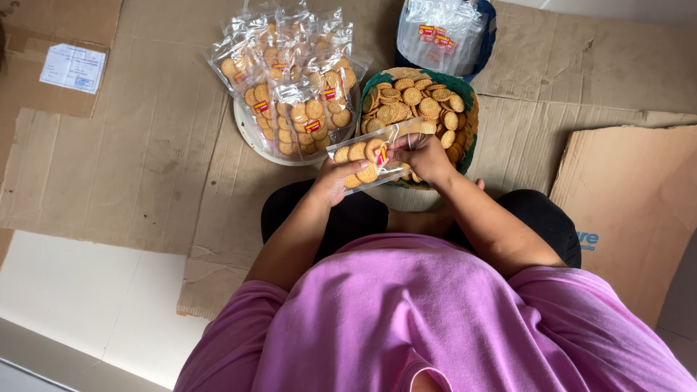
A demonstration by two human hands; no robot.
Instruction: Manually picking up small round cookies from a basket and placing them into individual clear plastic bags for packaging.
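Observation:
My left hand [335, 180] grips the lower edge of a clear plastic bag [369, 154] that lies sideways and holds several round golden biscuits. At the bag's open right end, my right hand [422, 154] has its fingers closed on a biscuit, just over the near rim of a green woven basket [470, 125] heaped with loose biscuits. Both hands meet above my lap, over black trousers and a pink shirt.
A white round tray [250, 138] to the left carries several filled biscuit bags [290, 80]. A blue container [485, 36] with empty clear bags stands behind the basket. Flattened cardboard [145, 145] covers the floor, with a raised cardboard piece [632, 210] at right.

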